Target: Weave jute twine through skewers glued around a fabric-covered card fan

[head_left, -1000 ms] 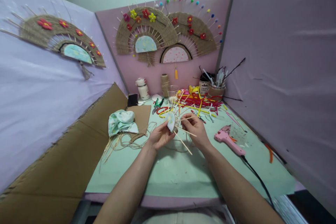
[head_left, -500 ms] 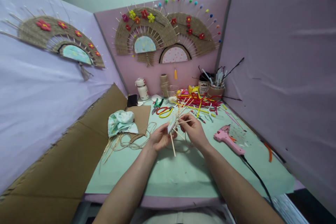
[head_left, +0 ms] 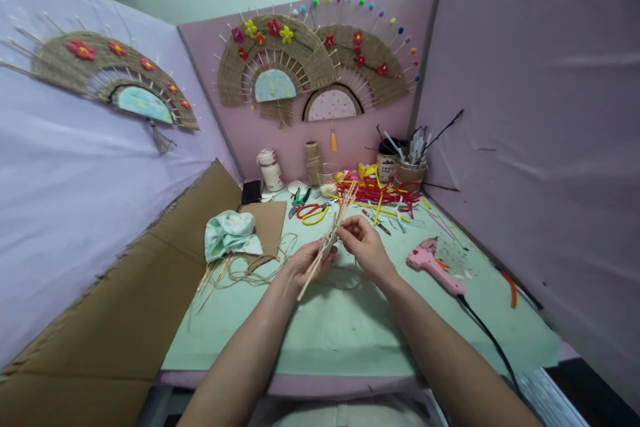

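My left hand [head_left: 306, 264] is closed around a small fan frame of thin bamboo sticks [head_left: 334, 225] with a pale fabric piece at its base, seen almost edge-on. The sticks slant from lower left to upper right. My right hand [head_left: 364, 247] pinches the frame near its middle, just right of my left fingers. A loop of jute twine [head_left: 345, 275] lies on the green table [head_left: 350, 333] under both hands.
A pink glue gun [head_left: 434, 265] with a black cord lies to the right. Folded mint fabric [head_left: 229, 233] on cardboard [head_left: 150, 280] and loose sticks are on the left. Scissors [head_left: 313, 212], coloured pipe cleaners [head_left: 380, 195], jars and a twine spool [head_left: 313, 159] stand at the back. Finished fans hang on the walls.
The stick frame has been turned in my hands from a spread, face-on fan to a nearly edge-on bundle. One long stick that pointed down-right now points down-left.
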Demonstrator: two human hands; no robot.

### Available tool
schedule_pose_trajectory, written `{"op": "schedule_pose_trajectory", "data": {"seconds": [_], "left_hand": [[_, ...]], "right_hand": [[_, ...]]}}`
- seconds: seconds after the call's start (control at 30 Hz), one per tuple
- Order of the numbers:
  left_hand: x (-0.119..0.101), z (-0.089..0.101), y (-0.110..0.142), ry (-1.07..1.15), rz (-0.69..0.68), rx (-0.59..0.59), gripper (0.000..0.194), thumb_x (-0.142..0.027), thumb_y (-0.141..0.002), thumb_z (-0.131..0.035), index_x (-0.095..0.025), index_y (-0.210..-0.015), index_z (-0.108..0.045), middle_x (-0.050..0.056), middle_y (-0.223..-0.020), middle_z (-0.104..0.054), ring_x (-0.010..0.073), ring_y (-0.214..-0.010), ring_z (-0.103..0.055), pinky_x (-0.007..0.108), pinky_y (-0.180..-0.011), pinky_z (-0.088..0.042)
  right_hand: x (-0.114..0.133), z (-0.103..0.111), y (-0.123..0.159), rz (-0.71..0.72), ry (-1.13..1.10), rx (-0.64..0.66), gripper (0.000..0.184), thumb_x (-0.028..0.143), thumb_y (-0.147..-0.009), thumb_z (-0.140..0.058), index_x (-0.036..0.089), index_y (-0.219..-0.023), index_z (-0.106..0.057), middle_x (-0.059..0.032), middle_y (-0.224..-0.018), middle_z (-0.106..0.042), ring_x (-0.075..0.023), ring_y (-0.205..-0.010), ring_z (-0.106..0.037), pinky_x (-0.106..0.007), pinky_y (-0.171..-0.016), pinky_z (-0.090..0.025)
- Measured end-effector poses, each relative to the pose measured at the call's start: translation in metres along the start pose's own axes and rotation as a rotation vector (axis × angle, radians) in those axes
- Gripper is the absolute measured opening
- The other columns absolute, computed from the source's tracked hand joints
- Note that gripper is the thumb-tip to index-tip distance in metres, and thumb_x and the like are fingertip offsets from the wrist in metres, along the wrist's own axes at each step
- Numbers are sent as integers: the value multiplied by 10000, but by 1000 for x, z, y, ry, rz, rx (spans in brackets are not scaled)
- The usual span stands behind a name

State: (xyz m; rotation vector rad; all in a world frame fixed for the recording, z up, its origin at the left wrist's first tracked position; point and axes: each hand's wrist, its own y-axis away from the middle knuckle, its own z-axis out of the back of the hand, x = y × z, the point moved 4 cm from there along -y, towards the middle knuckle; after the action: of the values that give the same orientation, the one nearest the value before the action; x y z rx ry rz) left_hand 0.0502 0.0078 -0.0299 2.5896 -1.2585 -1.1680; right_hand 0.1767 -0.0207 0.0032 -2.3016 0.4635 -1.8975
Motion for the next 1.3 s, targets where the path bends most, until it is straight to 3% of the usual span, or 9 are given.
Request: {"op": "schedule_pose_trajectory", "data": {"seconds": [0.1,0.2,0.4,0.47,0.6,0.8,1.03,1.17,1.3], "left_hand": [[0,2,-1,-69,-67,-24,209,-90,-776,-599,-143,-971,-546,6,-703,-564,44,-492,-552,115,-468,-497],[-1,-1,-1,-158,-169,-51,376,-122,-703,-690,-203,-1035,-531,-35,-696,-559,39,-459,-539,125,-441,-495],[-4,-14,3,-257,-397,-49,349,-150,-612,-761,-172,-915,-588,-28,-675,-594,67,-512,-562,182,-503,-517],[-5,-17,5,-281,-485,-48,324,-168,-620,-753,-162,-912,-613,2,-756,-640,98,-599,-604,243,-605,-549],[-3,-23,10,-385,-656,-11,384,-192,-685,-704,-192,-1060,-623,64,-1111,-638,183,-931,-626,370,-866,-512],[0,-30,17,-574,-772,39,522,-195,-728,-687,-220,-1230,-545,76,-1249,-580,213,-1081,-579,370,-962,-458],[0,-26,14,-549,-856,-65,428,-255,-736,-689,-196,-1151,-606,64,-1184,-631,200,-1049,-596,323,-922,-482],[-4,-27,17,-581,-883,-151,347,-277,-708,-712,-165,-1033,-664,65,-1041,-680,178,-892,-633,283,-811,-519],[-4,-23,21,-536,-879,-193,373,-356,-748,-670,-188,-1078,-627,59,-992,-683,142,-715,-640,266,-662,-541]], "right_hand": [[5,0,4,119,108,-26,218,359,-777,-630,211,-858,-491,21,-744,-544,-125,-663,-529,-249,-615,-426],[8,-2,7,173,222,-16,174,353,-806,-587,209,-875,-517,30,-700,-516,-127,-636,-506,-252,-603,-414],[11,-3,8,185,288,-28,160,342,-826,-554,211,-916,-537,46,-624,-445,-123,-570,-444,-247,-547,-374],[11,-2,8,182,247,-59,164,348,-828,-555,217,-916,-511,34,-659,-489,-132,-593,-477,-255,-562,-394],[11,2,8,190,199,-112,175,373,-833,-554,224,-891,-481,14,-717,-544,-147,-635,-524,-273,-594,-428],[11,2,7,199,165,-129,146,351,-855,-537,220,-871,-474,0,-754,-551,-150,-666,-545,-285,-627,-454],[13,-1,7,189,146,-81,142,342,-846,-544,219,-842,-474,11,-728,-538,-143,-649,-542,-277,-603,-448],[10,-4,8,182,142,-22,158,353,-838,-552,224,-822,-462,17,-715,-517,-142,-644,-531,-276,-602,-446],[8,-7,10,189,156,42,150,355,-841,-545,225,-822,-475,25,-703,-502,-133,-616,-506,-265,-581,-426]]}}
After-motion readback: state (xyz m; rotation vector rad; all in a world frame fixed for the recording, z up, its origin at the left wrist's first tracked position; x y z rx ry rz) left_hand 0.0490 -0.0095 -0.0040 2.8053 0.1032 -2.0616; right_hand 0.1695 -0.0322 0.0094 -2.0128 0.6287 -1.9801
